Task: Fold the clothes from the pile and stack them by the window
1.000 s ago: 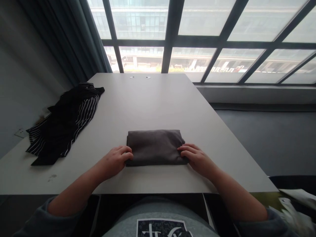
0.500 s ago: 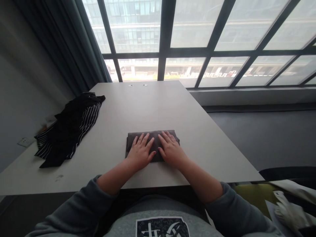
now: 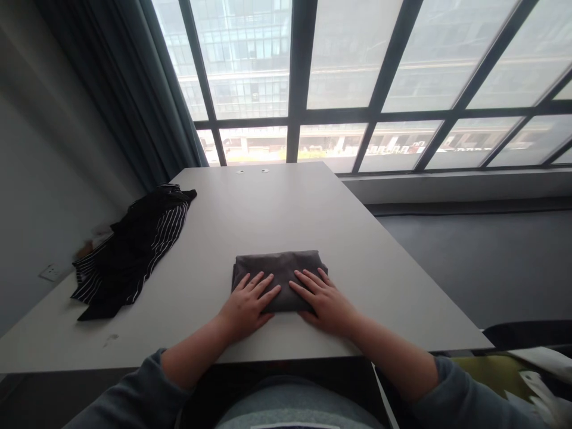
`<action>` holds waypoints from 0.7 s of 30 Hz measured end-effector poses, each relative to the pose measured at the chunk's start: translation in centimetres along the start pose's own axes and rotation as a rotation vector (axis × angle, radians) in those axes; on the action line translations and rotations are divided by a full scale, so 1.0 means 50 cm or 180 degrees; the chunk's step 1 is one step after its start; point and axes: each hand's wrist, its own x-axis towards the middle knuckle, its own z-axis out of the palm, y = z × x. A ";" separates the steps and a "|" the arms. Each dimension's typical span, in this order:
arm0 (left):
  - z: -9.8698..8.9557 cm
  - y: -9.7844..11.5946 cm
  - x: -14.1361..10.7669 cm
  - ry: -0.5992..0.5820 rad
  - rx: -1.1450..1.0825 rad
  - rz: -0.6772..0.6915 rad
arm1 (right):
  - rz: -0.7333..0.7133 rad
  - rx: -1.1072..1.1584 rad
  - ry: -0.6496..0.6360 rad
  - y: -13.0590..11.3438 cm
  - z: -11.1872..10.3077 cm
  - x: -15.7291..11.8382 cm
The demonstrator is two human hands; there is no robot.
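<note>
A dark grey folded cloth, a garment by the look of it, lies flat near the front edge of the white table. My left hand rests on its near left part, fingers spread over the fabric and thumb by the near edge. On the near right part lies my right hand, its fingers fanned out and its thumb at the front fold. Neither hand grips the cloth. The layers under the top fold are mostly hidden.
A rumpled black garment with white stripes lies along the left side of the white table. Windows stand beyond the far edge, with a dark curtain at the left. A green chair with white things on it is at the lower right.
Both hands have slid toward me across the cloth, uncovering more of its far part. The elbows have spread outward. The whole view has tilted up slightly.
</note>
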 end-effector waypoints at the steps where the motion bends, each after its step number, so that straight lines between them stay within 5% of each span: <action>1: -0.001 -0.004 -0.009 0.0062 0.0015 0.0054 | 0.0037 -0.0032 0.0085 0.007 0.003 -0.011; 21: 0.007 -0.062 0.012 0.0040 0.0146 0.0266 | -0.0229 0.0267 0.0169 0.096 0.022 0.015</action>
